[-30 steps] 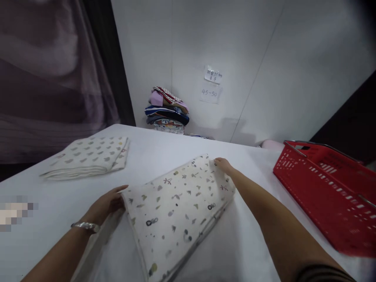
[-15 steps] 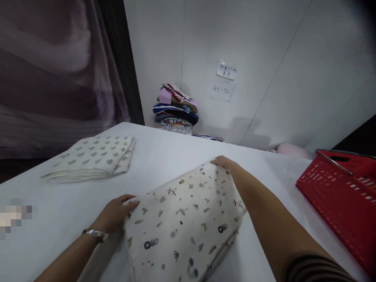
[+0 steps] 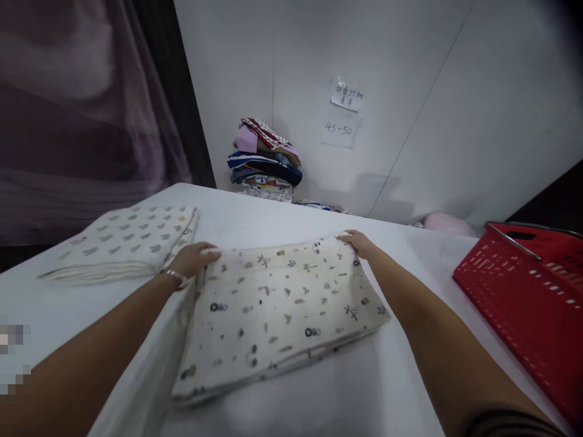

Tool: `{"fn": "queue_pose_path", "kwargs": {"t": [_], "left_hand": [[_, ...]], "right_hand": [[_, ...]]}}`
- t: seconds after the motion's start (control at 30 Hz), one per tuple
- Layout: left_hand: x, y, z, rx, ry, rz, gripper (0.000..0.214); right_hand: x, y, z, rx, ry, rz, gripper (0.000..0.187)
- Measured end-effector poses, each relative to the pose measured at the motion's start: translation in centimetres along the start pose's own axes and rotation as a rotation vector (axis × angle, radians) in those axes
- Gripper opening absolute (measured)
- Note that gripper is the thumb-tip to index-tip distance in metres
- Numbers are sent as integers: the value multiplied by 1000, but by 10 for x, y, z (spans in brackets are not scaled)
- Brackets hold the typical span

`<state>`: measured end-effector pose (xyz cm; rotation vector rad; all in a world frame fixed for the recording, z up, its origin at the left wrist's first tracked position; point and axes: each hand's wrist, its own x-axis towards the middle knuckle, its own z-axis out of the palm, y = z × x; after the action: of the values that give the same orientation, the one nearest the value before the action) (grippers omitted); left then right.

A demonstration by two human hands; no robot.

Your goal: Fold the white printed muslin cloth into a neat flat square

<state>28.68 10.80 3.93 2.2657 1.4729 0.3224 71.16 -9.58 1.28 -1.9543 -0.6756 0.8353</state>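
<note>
A folded cream cloth with small printed figures (image 3: pixel 282 309) lies on the white table (image 3: pixel 291 224) in front of me. My left hand (image 3: pixel 194 260), with a bracelet at the wrist, grips the cloth's far left corner, fingers curled over the edge. My right hand (image 3: pixel 362 244) pinches its far right corner. The cloth lies nearly flat, its folded layers showing along the near edge.
A second folded printed cloth (image 3: pixel 125 243) lies at the left of the table. A red plastic basket (image 3: pixel 528 303) stands at the right edge. A pile of folded fabrics (image 3: pixel 266 161) sits by the wall beyond the table, under two paper notes (image 3: pixel 341 115). A dark curtain hangs at left.
The cloth, tilted up toward me before, has been turned square and laid flat. Both hands moved away from me and leftward, still on its far corners.
</note>
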Motion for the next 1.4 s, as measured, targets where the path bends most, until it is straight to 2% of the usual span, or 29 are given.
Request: {"fn": "queue_pose_path", "kwargs": {"t": [0.1, 0.2, 0.3, 0.4, 0.5, 0.57, 0.6, 0.67, 0.73, 0.8, 0.93, 1.0, 1.13, 1.27, 1.4], "left_hand": [[43, 23, 16, 159, -51, -9, 46], [60, 49, 46, 211, 1, 44, 52], [50, 77, 78, 264, 74, 262, 53], [26, 102, 104, 285, 8, 521, 57], [2, 113, 121, 284, -84, 663, 63], [-7, 113, 128, 282, -118, 684, 65], [-9, 111, 130, 281, -130, 682, 66], [-10, 107, 133, 280, -156, 677, 66], [-7, 104, 135, 279, -182, 673, 67], [-4, 104, 136, 280, -209, 666, 70], [-4, 109, 133, 300, -251, 641, 72], [-8, 109, 129, 307, -228, 624, 71], [-18, 92, 118, 318, -129, 544, 72], [-15, 73, 113, 343, -185, 408, 75], [-13, 69, 105, 365, -239, 400, 74]], "right_hand": [[1, 9, -2, -31, 100, 24, 63], [3, 17, 0, -103, 175, 19, 58], [6, 21, 1, -190, 199, -16, 54], [4, 17, 6, -285, 221, -63, 55], [-9, 8, 25, -543, 196, -323, 56], [-22, 3, 47, -769, 81, -570, 58], [-28, 2, 60, -849, -2, -664, 61], [-38, 2, 83, -925, -151, -757, 67], [-44, 6, 99, -954, -253, -769, 71], [-46, 10, 107, -966, -299, -749, 74], [-48, 10, 107, -987, -314, -713, 75], [-51, 9, 105, -991, -296, -702, 76], [-61, 11, 109, -991, -260, -692, 77], [-64, 12, 114, -983, -294, -659, 78], [-63, 9, 104, -954, -311, -643, 76]]}}
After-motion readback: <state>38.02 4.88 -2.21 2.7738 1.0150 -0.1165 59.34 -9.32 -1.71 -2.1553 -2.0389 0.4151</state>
